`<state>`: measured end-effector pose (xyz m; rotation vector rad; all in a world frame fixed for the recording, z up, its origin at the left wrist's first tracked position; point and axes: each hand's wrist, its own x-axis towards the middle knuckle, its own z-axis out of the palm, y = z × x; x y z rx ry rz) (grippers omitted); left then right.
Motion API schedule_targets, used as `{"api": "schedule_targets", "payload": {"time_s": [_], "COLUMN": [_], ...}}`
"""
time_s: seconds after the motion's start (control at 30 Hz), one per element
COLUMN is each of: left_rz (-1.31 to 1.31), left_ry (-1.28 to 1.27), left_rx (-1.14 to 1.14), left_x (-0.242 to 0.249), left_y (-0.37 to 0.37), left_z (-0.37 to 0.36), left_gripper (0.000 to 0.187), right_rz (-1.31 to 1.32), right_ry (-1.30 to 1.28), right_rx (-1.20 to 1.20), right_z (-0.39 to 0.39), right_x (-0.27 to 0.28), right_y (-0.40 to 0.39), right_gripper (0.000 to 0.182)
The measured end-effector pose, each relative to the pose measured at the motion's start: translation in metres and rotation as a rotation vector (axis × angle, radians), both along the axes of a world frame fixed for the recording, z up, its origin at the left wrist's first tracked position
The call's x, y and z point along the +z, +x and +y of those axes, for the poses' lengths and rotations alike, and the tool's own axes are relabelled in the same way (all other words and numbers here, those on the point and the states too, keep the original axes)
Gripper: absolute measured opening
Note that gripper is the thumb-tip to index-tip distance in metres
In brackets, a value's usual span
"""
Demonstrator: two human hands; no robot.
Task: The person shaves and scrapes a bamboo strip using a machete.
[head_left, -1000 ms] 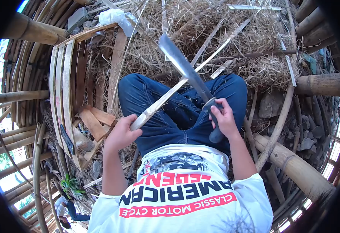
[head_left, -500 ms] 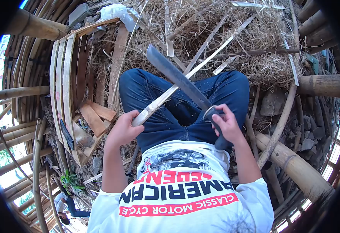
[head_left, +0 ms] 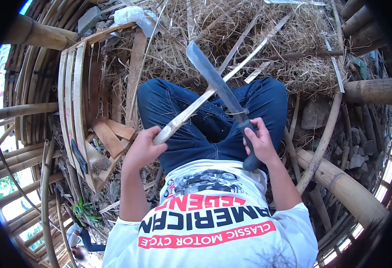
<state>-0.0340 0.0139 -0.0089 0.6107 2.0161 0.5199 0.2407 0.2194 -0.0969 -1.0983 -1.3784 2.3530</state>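
Note:
My left hand (head_left: 146,147) is closed around the near end of a long pale wooden strip (head_left: 188,112), which slants away to the upper right over my lap. In my right hand (head_left: 261,142) is the dark handle of a machete (head_left: 213,77). Its broad grey blade points up and to the left and crosses over the strip near its middle. The handle's butt end sticks out below my right hand. Small light shavings dot my dark jeans (head_left: 160,100) beneath the strip.
Curly wood shavings (head_left: 303,71) cover the ground ahead. A slatted wooden crate (head_left: 77,85) with wood offcuts (head_left: 108,137) stands at left, near a plastic bag (head_left: 135,17). Thick bamboo poles (head_left: 345,190) lie at right among stones. Another person (head_left: 85,239) is at lower left.
The machete has swung more upright, its tip shifting right and slightly up, and the blade now crosses the strip a little farther along. My left hand and the strip hardly moved.

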Motion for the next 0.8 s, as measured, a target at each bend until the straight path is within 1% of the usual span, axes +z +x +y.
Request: {"api": "schedule_targets", "payload": {"time_s": [0.07, 0.1, 0.2, 0.23, 0.27, 0.37, 0.43, 0.47, 0.53, 0.57, 0.6, 0.7, 0.8], "left_rz": [0.031, 0.011, 0.016, 0.007, 0.008, 0.027, 0.062, 0.065, 0.024, 0.023, 0.027, 0.040, 0.065], "left_ry": [0.058, 0.048, -0.029, -0.008, -0.002, 0.041, 0.043, 0.044, 0.046, 0.050, 0.049, 0.039, 0.058], "left_rx": [-0.046, -0.027, 0.029, 0.014, 0.011, -0.033, -0.027, -0.023, -0.004, -0.011, -0.003, -0.014, -0.045], "left_x": [-0.003, -0.002, 0.005, -0.002, -0.005, -0.008, -0.006, -0.007, -0.010, -0.010, -0.008, -0.007, -0.009], "left_y": [0.000, 0.001, 0.005, 0.001, -0.001, 0.000, 0.004, 0.003, -0.002, -0.003, -0.003, -0.001, -0.003], "left_z": [-0.004, -0.002, 0.009, 0.005, 0.002, -0.002, 0.003, 0.000, -0.002, 0.001, 0.002, 0.003, 0.001], "left_gripper": [0.021, 0.022, 0.022, 0.023, 0.023, 0.023, 0.023, 0.023, 0.024, 0.024, 0.024, 0.024, 0.024], "right_rz": [-0.094, -0.083, -0.085, -0.076, -0.076, -0.099, -0.097, -0.095, -0.055, -0.067, -0.072, -0.067, -0.076], "right_ry": [0.045, 0.078, 0.011, 0.016, 0.042, 0.044, -0.027, -0.026, -0.084, -0.054, -0.054, -0.005, 0.008], "right_rx": [0.029, 0.001, -0.041, 0.035, 0.059, 0.055, -0.052, -0.048, 0.095, 0.164, 0.159, -0.034, -0.043], "right_z": [0.010, 0.015, 0.003, -0.001, -0.003, 0.006, 0.003, -0.001, -0.010, -0.007, -0.005, 0.000, -0.006], "right_x": [0.003, 0.003, 0.001, 0.005, 0.010, 0.007, -0.002, 0.000, 0.009, 0.014, 0.014, 0.002, -0.001], "right_y": [0.010, 0.011, 0.006, 0.010, 0.010, 0.012, 0.008, 0.009, 0.014, 0.016, 0.016, 0.009, 0.010], "right_gripper": [0.021, 0.019, 0.021, 0.022, 0.021, 0.022, 0.023, 0.023, 0.023, 0.021, 0.021, 0.022, 0.022]}}
